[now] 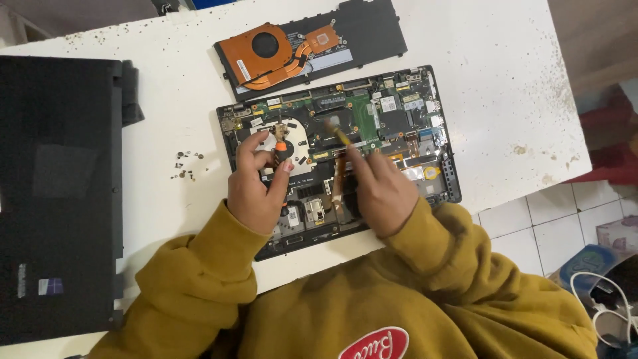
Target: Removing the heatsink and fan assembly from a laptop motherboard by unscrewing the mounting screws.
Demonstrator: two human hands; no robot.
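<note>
An opened laptop base [412, 126] lies on the white table [492, 80], its green circuit board and black parts exposed. My left hand [256, 183] rests on the left part of the laptop, fingers pinched on a small screwdriver with an orange and black handle [282, 147] standing over the round fan cut-out. My right hand [379, 189] holds a thin yellowish brush [337, 133], blurred, its tip on the board's middle. Mustard sleeves cover both arms.
A copper-coloured fan with heat pipe [279, 53] lies on a black flat battery [365, 30] at the back. Several tiny screws [186, 165] sit left of the laptop. A large black cover panel [56, 193] fills the table's left. Tiled floor and clutter are on the right.
</note>
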